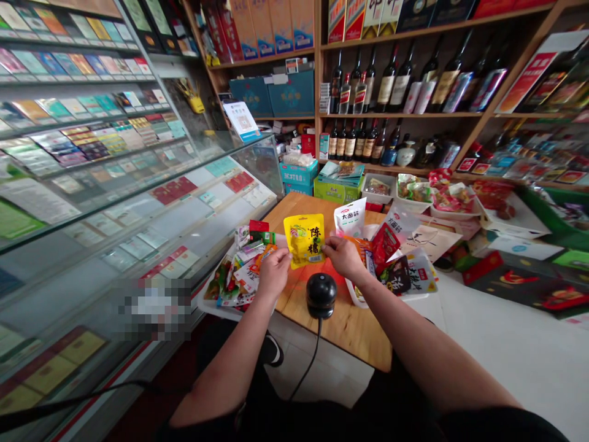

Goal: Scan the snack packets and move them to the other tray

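Observation:
A yellow snack pouch [304, 238] with red characters is held upright above a wooden table [350, 325]. My left hand [273, 271] pinches its lower left corner and my right hand [343, 256] pinches its lower right corner. Just below the pouch, a black round barcode scanner [321, 295] stands on the table, its cable running off the near edge. A tray of mixed snack packets [237, 273] lies left of my left hand. Another white tray with red and dark packets [396, 270] sits right of my right hand.
A glass display counter [138, 202] filled with flat boxes runs along the left. Wooden shelves [400, 113] with wine bottles and boxes stand behind. Bins of wrapped snacks [414, 190] and cardboard boxes [299, 173] crowd the table's far side. White tiled floor [506, 350] lies to the right.

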{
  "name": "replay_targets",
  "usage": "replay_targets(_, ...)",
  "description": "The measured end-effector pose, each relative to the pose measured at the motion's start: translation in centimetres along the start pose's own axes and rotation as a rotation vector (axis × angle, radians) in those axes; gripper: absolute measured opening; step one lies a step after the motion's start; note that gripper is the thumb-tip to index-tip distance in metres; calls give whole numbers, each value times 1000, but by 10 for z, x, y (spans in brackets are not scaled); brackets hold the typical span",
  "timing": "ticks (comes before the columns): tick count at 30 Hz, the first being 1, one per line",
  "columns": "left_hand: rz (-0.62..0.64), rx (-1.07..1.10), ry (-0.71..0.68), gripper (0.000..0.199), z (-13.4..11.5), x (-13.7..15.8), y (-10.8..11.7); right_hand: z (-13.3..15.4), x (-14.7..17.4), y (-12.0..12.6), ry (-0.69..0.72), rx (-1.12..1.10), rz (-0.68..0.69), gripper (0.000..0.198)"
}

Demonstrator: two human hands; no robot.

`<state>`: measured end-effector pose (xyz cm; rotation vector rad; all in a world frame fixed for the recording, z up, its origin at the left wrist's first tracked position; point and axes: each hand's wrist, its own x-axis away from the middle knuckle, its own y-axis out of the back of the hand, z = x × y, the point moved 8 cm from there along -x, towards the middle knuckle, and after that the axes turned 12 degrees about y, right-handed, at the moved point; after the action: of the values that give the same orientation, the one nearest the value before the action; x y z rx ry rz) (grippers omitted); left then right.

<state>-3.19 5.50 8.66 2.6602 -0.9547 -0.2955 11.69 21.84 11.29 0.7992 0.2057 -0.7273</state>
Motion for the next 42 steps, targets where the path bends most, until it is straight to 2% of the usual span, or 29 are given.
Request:
replay_targets(14, 51, -176, -29, 25, 26, -23, -33, -48, 15, -11, -137, 172, 54, 18)
replay_targets(24, 73, -198, 12, 27, 49, -26, -45, -64, 23, -22, -146, 167, 85, 17)
replay_targets(36, 83, -246, 59, 24, 59, -28, -53, -76, 29, -27, -162, 189, 102, 17)
replay_targets(42, 57, -303, 23, 22, 43, -30, -53, -71, 26, -18, -156, 205, 83, 18)
